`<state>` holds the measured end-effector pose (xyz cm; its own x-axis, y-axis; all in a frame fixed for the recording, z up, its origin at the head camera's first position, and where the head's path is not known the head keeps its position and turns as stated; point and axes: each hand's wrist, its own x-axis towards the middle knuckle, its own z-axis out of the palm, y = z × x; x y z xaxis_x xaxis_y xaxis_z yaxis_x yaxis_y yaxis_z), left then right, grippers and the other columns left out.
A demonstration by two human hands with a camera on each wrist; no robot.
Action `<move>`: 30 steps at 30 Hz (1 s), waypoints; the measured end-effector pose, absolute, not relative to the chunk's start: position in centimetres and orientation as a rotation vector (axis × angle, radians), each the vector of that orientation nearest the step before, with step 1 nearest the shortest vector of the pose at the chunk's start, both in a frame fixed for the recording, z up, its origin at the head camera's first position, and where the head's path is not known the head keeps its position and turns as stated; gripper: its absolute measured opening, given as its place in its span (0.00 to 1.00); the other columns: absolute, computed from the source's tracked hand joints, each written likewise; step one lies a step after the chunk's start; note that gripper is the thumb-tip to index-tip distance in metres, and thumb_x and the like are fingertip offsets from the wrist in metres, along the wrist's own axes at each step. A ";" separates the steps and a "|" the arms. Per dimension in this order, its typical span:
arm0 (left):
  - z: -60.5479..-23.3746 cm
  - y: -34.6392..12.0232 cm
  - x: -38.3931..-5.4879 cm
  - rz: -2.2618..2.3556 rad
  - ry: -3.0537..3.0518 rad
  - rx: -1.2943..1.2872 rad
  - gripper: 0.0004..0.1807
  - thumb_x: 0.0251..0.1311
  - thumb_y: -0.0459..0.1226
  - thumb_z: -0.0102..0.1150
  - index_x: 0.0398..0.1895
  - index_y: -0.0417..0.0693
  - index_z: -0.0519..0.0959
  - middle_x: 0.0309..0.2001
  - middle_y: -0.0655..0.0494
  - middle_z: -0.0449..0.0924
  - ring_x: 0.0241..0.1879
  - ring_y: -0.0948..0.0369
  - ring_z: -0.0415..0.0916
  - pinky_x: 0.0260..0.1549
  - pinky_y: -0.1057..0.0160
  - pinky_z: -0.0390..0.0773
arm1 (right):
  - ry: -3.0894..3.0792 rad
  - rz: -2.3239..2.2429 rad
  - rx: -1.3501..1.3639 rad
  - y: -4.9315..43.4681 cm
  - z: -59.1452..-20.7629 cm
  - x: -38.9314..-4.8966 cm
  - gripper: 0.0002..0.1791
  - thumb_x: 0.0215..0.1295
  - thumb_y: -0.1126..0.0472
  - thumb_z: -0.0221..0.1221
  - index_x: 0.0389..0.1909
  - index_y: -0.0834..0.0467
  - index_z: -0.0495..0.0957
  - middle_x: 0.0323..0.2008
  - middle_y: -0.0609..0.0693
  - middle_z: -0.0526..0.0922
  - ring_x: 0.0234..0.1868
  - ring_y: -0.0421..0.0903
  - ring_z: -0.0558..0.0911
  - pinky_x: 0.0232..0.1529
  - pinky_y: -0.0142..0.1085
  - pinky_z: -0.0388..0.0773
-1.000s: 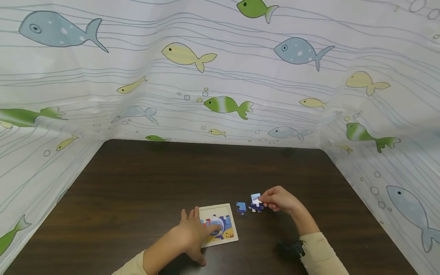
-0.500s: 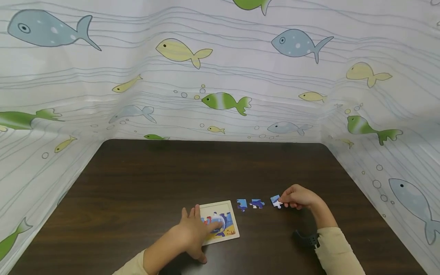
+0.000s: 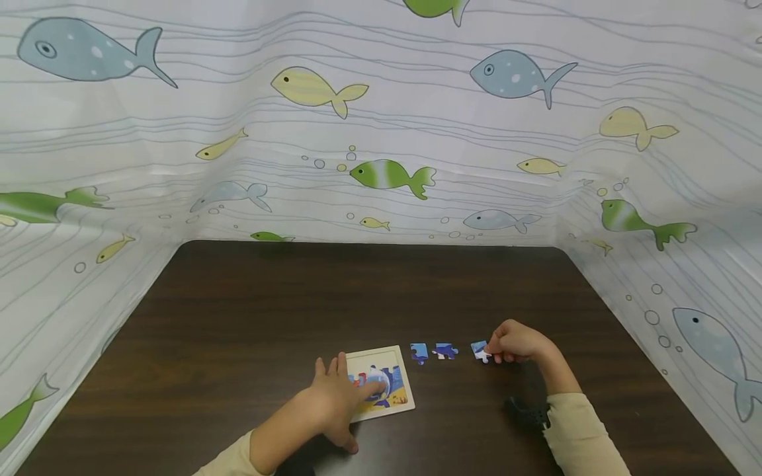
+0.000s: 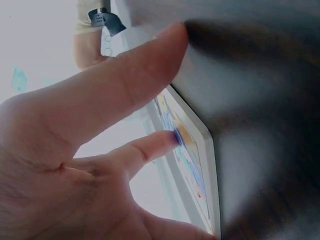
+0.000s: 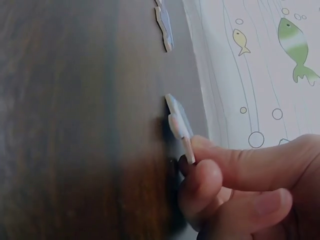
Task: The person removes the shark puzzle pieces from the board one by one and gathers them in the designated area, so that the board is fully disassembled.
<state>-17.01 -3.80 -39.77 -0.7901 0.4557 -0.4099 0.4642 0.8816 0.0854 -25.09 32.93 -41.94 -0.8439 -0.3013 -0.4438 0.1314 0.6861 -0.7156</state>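
My left hand (image 3: 335,403) lies spread over the left side of a wooden puzzle tray (image 3: 381,415), one finger touching the dolphin picture inside. In the left wrist view that finger (image 4: 155,146) meets the picture, and the thumb stretches out above the table. My right hand (image 3: 519,342) pinches a blue and white jigsaw piece (image 3: 479,351) at its right edge. The right wrist view has the piece (image 5: 178,120) tilted close over the table, between thumb and fingers. Two more jigsaw pieces, a blue one (image 3: 419,353) and a dark blue and white one (image 3: 444,351), lie right of the tray.
The dark wooden table (image 3: 250,297) is enclosed at the back and sides by a white fish-print sheet (image 3: 381,119). A dark strap-like device (image 3: 528,413) sits at the right wrist.
The right hand has drawn its jigsaw piece rightward, away from the dark blue piece it overlapped, and over the last half second has barely moved. The left hand stays on the tray.
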 end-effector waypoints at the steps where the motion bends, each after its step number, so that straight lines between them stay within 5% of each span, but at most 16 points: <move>1: -39.8 -3.8 -17.0 -0.023 2.623 0.673 0.54 0.29 0.59 0.79 0.67 0.76 0.63 0.68 0.26 0.58 0.71 0.34 0.52 0.64 0.30 0.51 | 2.362 -1.045 -0.126 32.9 -41.9 -25.1 0.16 0.65 0.64 0.55 0.17 0.62 0.76 0.13 0.45 0.73 0.11 0.35 0.58 0.13 0.26 0.54; 21: -40.4 -4.1 -16.8 0.056 2.642 0.678 0.54 0.28 0.58 0.79 0.67 0.74 0.63 0.67 0.24 0.57 0.69 0.32 0.53 0.63 0.29 0.51 | 2.547 -0.835 -0.069 31.1 -41.0 -24.8 0.19 0.63 0.61 0.60 0.12 0.58 0.73 0.10 0.44 0.71 0.12 0.37 0.61 0.14 0.28 0.53; 30: -39.7 -4.2 -16.9 -0.004 2.624 0.689 0.52 0.30 0.60 0.78 0.67 0.75 0.63 0.68 0.26 0.58 0.70 0.34 0.54 0.64 0.28 0.49 | 2.715 -0.814 -0.033 29.9 -40.7 -23.9 0.19 0.67 0.56 0.58 0.17 0.60 0.74 0.14 0.47 0.74 0.15 0.41 0.69 0.21 0.34 0.65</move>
<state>-16.95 -4.20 -39.74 -0.7864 0.4686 -0.4024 0.4697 0.8768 0.1030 -23.95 29.89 -40.68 -0.9530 -0.1083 -0.2830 0.0652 0.8389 -0.5404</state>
